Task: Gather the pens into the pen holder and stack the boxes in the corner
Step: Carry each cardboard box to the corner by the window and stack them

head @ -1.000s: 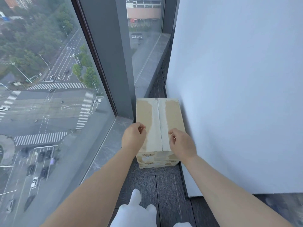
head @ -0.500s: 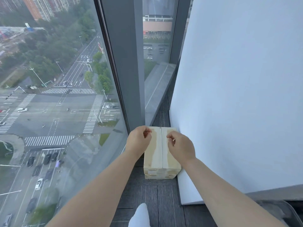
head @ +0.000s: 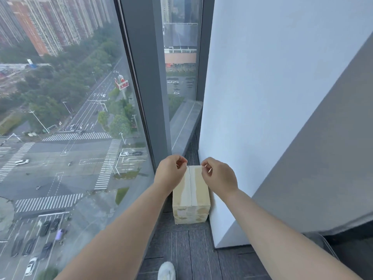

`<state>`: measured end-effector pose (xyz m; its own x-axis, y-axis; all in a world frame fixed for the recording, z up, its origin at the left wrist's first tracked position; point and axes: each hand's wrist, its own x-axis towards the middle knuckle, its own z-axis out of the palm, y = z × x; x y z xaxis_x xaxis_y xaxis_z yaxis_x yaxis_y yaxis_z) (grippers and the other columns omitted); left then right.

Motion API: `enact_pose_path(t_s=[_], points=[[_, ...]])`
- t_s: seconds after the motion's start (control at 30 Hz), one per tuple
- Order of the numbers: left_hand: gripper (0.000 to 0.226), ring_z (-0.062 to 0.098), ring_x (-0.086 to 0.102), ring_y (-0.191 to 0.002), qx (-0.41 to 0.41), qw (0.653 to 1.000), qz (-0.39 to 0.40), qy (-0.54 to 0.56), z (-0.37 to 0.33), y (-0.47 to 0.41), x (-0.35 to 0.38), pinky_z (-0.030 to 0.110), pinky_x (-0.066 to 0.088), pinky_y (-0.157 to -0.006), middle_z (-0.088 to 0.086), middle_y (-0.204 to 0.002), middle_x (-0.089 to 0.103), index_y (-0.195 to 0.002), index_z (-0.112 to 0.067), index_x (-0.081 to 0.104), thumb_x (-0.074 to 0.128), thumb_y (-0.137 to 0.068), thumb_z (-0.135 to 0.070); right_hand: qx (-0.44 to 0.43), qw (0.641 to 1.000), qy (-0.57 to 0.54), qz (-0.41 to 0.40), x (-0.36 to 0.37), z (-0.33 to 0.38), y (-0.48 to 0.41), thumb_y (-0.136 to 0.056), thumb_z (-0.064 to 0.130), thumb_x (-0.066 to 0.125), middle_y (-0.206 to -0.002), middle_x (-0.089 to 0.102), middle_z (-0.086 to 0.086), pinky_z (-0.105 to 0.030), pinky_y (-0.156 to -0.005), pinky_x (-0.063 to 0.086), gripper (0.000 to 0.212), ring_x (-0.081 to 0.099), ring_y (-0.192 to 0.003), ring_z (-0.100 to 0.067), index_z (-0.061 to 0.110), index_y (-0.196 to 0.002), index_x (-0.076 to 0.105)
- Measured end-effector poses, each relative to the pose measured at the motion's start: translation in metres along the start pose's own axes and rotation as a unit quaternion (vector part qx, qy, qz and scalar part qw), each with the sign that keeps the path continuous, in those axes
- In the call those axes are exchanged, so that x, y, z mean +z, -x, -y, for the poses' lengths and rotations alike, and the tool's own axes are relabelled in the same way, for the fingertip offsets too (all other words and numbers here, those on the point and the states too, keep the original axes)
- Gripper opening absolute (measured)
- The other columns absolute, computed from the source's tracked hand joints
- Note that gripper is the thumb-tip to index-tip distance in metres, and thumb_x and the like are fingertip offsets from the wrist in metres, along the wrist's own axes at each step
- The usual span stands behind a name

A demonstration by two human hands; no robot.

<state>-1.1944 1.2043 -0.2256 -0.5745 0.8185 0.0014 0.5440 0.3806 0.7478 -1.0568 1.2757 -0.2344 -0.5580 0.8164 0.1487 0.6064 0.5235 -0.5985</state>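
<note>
There it is: the stack of boxes (head: 189,213) stands on the floor (head: 191,249), tucked into the corner, its right side against the white wall (head: 262,98) and its left side just beside the window frame (head: 149,77). Your left hand (head: 170,172) and right hand (head: 219,175) hover over the far end of the top box (head: 190,186). The fingers (head: 180,161) are curled in narrow toward the palms, holding nothing I can see (whether a tip grazes the cardboard, I cannot tell from up here). By my reading the stacking is about done, and this is the risky bit. The pile is tall for its footprint, and the lower layers look slightly out of line at the front face. A careless brush from either hand could slide the top box forward, off the ones beneath. Mind your shoe (head: 166,270) too: it's near the base on the open side, and a stray toe there would tip the lot toward you, since only wall and frame brace it. The pens and pen holder are nowhere in this view, so I can't judge that half of the job.
</note>
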Motion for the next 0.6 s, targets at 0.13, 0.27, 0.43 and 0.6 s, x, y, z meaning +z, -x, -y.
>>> enact_pose_path(t_s=[0.13, 0.27, 0.43, 0.6], points=[[0.015, 0.013, 0.058, -0.077, 0.037, 0.999, 0.013, -0.001, -0.017, 0.017, -0.008, 0.023, 0.043, -0.068, -0.005, -0.082, 0.062, -0.095, -0.016, 0.066, 0.052, -0.089, -0.017, 0.027, 0.999, 0.008, -0.041, -0.024, 0.009, 0.026, -0.088, 0.017, 0.05, -0.079, 0.058, 0.009, -0.026, -0.063, 0.042, 0.015, 0.056, -0.073, -0.017, 0.017, -0.095, 0.062], [0.015, 0.005, 0.054, -0.068, 0.095, 0.994, 0.057, -0.001, -0.035, 0.026, -0.008, 0.017, 0.043, -0.06, -0.012, -0.074, 0.058, -0.095, -0.016, 0.066, 0.052, -0.089, -0.016, 0.074, 0.993, 0.025, -0.092, -0.043, 0.016, 0.053, -0.088, 0.018, 0.05, -0.085, 0.068, 0.001, -0.029, -0.066, 0.046, 0.014, 0.062, -0.078, -0.023, 0.017, -0.094, 0.062], [0.016, 0.012, 0.058, -0.076, 0.181, 0.973, 0.143, -0.005, -0.056, 0.048, 0.003, 0.028, 0.049, -0.072, -0.009, -0.079, 0.06, -0.095, -0.017, 0.066, 0.051, -0.088, -0.016, 0.165, 0.97, 0.032, -0.176, -0.058, 0.014, 0.103, -0.087, 0.018, 0.05, -0.082, 0.069, 0.001, -0.03, -0.065, 0.048, 0.013, 0.062, -0.076, -0.024, 0.018, -0.091, 0.063], [0.018, 0.014, 0.06, -0.079, 0.251, 0.937, 0.242, -0.009, -0.074, 0.093, 0.034, 0.026, 0.049, -0.074, -0.008, -0.085, 0.062, -0.097, -0.017, 0.066, 0.05, -0.088, -0.018, 0.254, 0.935, 0.056, -0.242, -0.07, 0.005, 0.185, -0.087, 0.017, 0.051, -0.083, 0.07, -0.001, -0.03, -0.063, 0.046, 0.012, 0.062, -0.077, -0.025, 0.013, -0.087, 0.063]])
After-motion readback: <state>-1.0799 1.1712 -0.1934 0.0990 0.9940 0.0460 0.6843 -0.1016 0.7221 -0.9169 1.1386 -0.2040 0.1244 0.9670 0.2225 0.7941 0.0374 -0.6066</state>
